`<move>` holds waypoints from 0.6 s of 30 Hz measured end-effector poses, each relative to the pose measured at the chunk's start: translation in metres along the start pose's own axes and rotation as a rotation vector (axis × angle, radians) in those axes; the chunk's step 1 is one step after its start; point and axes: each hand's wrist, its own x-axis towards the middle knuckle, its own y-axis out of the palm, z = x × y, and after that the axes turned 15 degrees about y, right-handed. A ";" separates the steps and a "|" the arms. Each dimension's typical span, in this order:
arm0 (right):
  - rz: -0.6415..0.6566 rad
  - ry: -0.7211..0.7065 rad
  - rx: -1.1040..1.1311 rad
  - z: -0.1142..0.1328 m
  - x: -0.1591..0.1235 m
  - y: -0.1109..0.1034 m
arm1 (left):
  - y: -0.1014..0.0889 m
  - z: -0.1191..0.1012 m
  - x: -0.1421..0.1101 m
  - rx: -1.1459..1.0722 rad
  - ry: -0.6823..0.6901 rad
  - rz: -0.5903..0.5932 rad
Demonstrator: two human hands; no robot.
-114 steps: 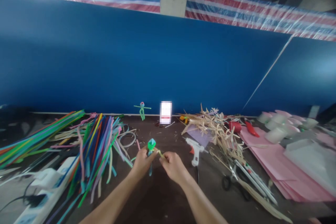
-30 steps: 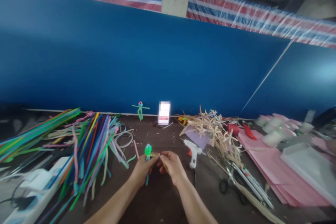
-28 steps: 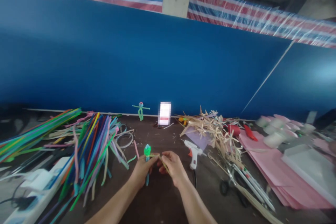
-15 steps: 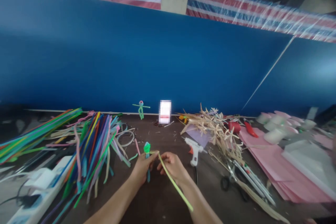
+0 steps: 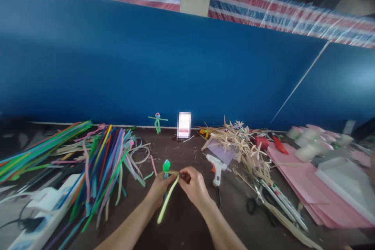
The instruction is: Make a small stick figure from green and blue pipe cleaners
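Observation:
My left hand [image 5: 161, 185] is closed around a small pipe-cleaner figure [image 5: 166, 165] with a green, blue-tipped head; its blue stem runs down behind my fingers. From between my two hands a pale yellow pipe cleaner [image 5: 166, 205] slants down and to the left, its lower end free. My right hand [image 5: 193, 185] has thumb and forefinger pinched together close to the bend of that yellow strip, near the left fingertips. Whether the right fingertips grip the strip is hard to make out.
Bundles of coloured pipe cleaners [image 5: 109, 156] and a power strip [image 5: 49, 215] lie at left. A finished stick figure [image 5: 158, 122] stands at the back beside a blurred bright screen [image 5: 184, 125]. On the right are a glue gun [image 5: 217, 168], scissors [image 5: 258, 197], straw flowers [image 5: 243, 144] and pink sheets [image 5: 304, 179].
The yellow pipe cleaner's free end has swung from the lower right to the lower left. My right fingers have closed into a pinch, and the green-headed figure has shifted slightly right.

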 end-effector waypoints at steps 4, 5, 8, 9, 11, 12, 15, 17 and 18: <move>0.000 0.003 -0.002 -0.001 0.002 0.000 | 0.001 0.004 0.000 0.006 0.016 -0.034; 0.000 0.002 -0.007 -0.001 0.003 0.000 | 0.000 0.006 0.000 0.010 0.025 -0.040; 0.006 -0.020 -0.077 -0.001 0.003 -0.001 | -0.002 0.014 0.001 0.025 0.046 -0.042; 0.008 -0.035 -0.113 -0.001 0.003 -0.001 | -0.002 0.016 0.001 0.027 0.047 -0.043; 0.011 -0.077 -0.184 0.000 0.002 -0.003 | -0.003 0.019 0.002 0.023 0.041 -0.043; 0.011 -0.101 -0.214 0.000 0.002 -0.003 | -0.004 0.019 0.002 0.022 0.040 -0.043; -0.019 -0.150 -0.279 0.002 0.001 -0.004 | -0.005 0.019 0.003 0.024 0.050 -0.043; -0.040 -0.166 -0.304 0.003 0.001 -0.003 | -0.005 0.018 0.003 0.034 0.057 -0.041; -0.045 -0.171 -0.310 0.003 0.002 -0.003 | -0.005 0.018 0.003 0.038 0.054 -0.040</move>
